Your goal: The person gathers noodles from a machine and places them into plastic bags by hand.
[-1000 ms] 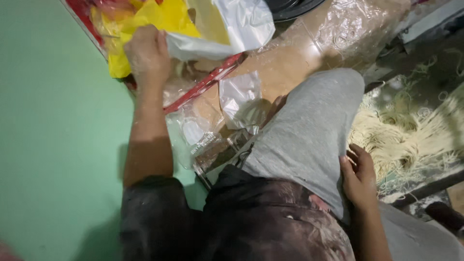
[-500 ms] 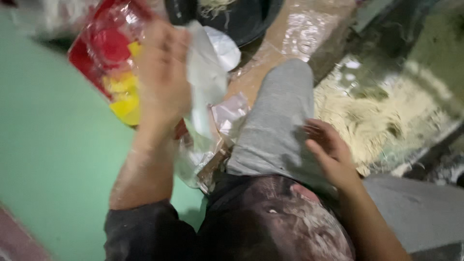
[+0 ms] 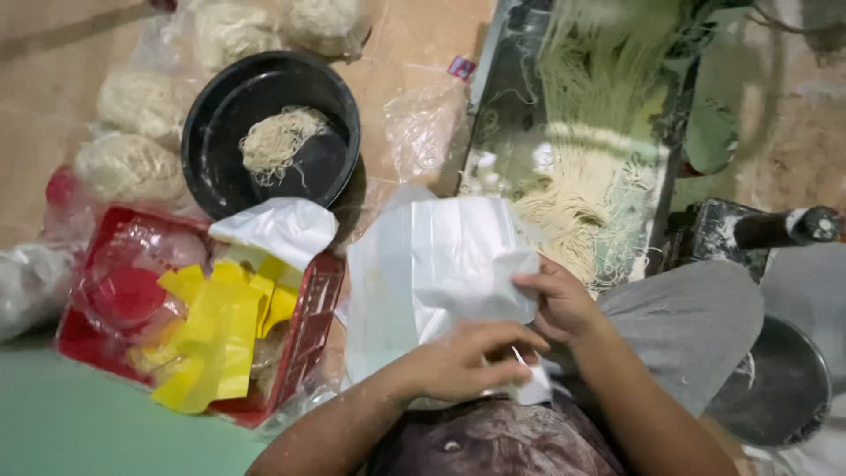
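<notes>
Tan floor tiles (image 3: 414,35) spread under everything, turning to a green surface (image 3: 79,432) at the near left. One thin translucent white plastic bag (image 3: 432,264) is held up over the person's lap, both hands on it: the left hand (image 3: 467,361) is closed around its lower edge, and the right hand (image 3: 560,304) pinches its right edge between thumb and fingers. Just left of the bag sits one red plastic basket (image 3: 304,339) holding yellow plastic bags (image 3: 216,330) and one white bag (image 3: 278,227). Behind that stands one round black plastic basin (image 3: 211,145) with a single small nest of pale noodles (image 3: 278,141) in it. At least three bagged noodle bundles (image 3: 132,167) lie left of the basin. To the right, loose noodle strands (image 3: 582,150) hang over a dark metal machine tray (image 3: 520,106). Half a second ago only the left hand was up at the bag while the right rested on the grey-trousered knee (image 3: 696,322); now both grip it.
</notes>
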